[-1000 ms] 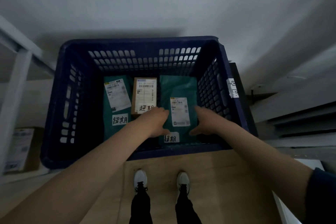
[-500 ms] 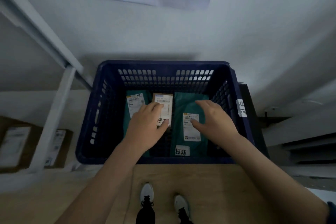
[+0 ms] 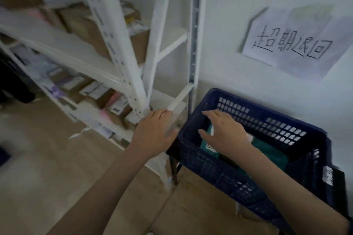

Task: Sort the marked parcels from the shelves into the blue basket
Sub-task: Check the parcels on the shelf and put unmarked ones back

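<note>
Your right hand [image 3: 224, 133] hangs over the open top of the blue basket [image 3: 254, 173] with its fingers spread and nearly straight, palm down, holding nothing; whether the fingertips brush the parcels beneath is hard to tell. Your left hand [image 3: 154, 133] is outside the basket, just beside its near left corner, fingers loose and slightly parted, thumb angled toward the rim — it grips nothing either, and it sits in front of the foot of the white shelf upright [image 3: 131, 82]. The basket is rigid dark-blue plastic with rows of small rectangular slots through its walls and a white sticker [image 3: 327, 174] on the right side. Inside it lie teal mailer bags [image 3: 271, 153], soft and slightly crumpled, one showing a white printed label [image 3: 211, 148] below your right wrist. To the left, the metal shelving [image 3: 80, 51] is white, with punched posts and flat boards; brown cardboard boxes [image 3: 86, 25] and flat labelled parcels [image 3: 107, 97] fill its levels, all smeared by motion blur. A creased white paper sheet [image 3: 290, 44] with handwritten black characters is stuck on the pale wall above the basket. The floor [image 3: 38, 168] is a matte tan surface.
</note>
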